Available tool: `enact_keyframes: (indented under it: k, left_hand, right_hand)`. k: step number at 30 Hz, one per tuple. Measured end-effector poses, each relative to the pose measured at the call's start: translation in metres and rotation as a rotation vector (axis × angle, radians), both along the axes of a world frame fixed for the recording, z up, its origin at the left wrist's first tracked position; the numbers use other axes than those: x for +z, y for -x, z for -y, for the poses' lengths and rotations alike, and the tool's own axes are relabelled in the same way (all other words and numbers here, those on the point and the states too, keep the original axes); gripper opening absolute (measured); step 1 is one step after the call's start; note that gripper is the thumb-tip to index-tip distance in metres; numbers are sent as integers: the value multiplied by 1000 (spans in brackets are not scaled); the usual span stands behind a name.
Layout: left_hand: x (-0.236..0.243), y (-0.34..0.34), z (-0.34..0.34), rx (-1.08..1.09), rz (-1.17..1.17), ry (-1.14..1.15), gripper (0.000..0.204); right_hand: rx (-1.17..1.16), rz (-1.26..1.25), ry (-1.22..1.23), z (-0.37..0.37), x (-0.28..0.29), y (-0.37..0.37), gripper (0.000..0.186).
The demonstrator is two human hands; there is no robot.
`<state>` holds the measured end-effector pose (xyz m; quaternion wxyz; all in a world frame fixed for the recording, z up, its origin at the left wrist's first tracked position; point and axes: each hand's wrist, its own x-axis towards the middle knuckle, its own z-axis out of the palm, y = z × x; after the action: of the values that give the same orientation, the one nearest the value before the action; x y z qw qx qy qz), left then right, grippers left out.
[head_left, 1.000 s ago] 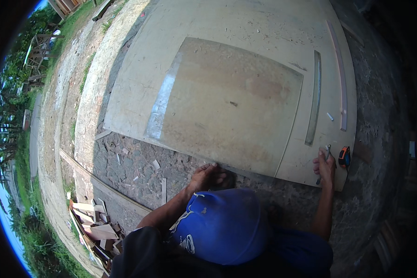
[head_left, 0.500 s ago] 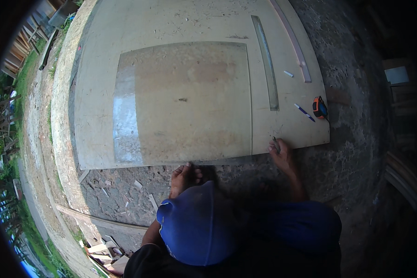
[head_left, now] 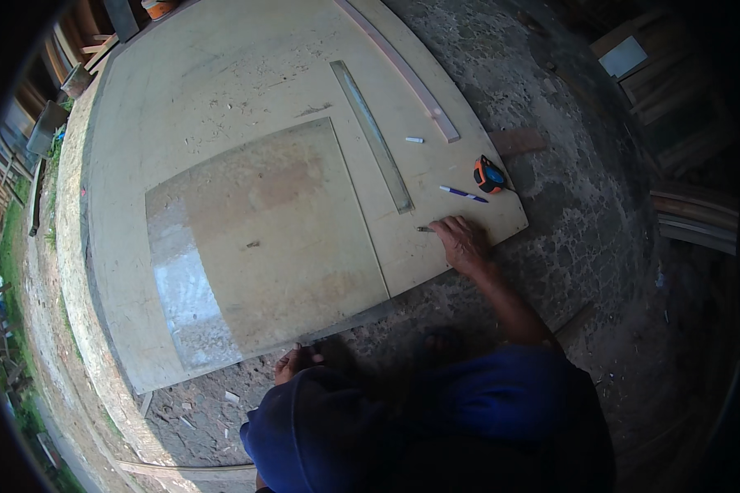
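A clear glass sheet (head_left: 279, 246) lies flat on a pale board (head_left: 123, 287), its near edge jutting a little past the board's. My left hand (head_left: 288, 364) is at that near edge with its fingers curled; whether they grip the glass cannot be made out. On the board's near right part rests my right hand (head_left: 462, 244). Its fingertips are closed on a short slim tool, seemingly a glass cutter (head_left: 424, 229), pointing left. Just beyond that hand are a blue and white pen (head_left: 464, 195) and an orange and black tape measure (head_left: 490, 174).
Beyond the sheet lie a narrow glass strip (head_left: 372, 135), a small white stick (head_left: 414, 140) and a long pinkish wooden strip (head_left: 403, 74). Rough stony ground (head_left: 551, 246) surrounds the board. Stacked planks (head_left: 695, 215) stand at the right. Blue cloth hides my left forearm.
The view has turned and shifted. My right hand has moved from the board's near edge farther onto it, nearer the pen, and the tool now points left. The left hand stays by the near edge.
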<state>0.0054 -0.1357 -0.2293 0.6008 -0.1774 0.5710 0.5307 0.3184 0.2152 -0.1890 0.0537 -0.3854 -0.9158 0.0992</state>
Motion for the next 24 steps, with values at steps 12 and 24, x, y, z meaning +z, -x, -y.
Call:
enact_keyframes:
  k: [12, 24]
  left_hand:
    - [15, -1, -4, 74, -82, -119, 32]
    - [68, -33, -46, 191, -161, -161, 27]
  right_hand:
    - [-87, -103, -190, -56, 2, -12, 29]
    - [-244, -254, -148, -109, 21, -8, 32]
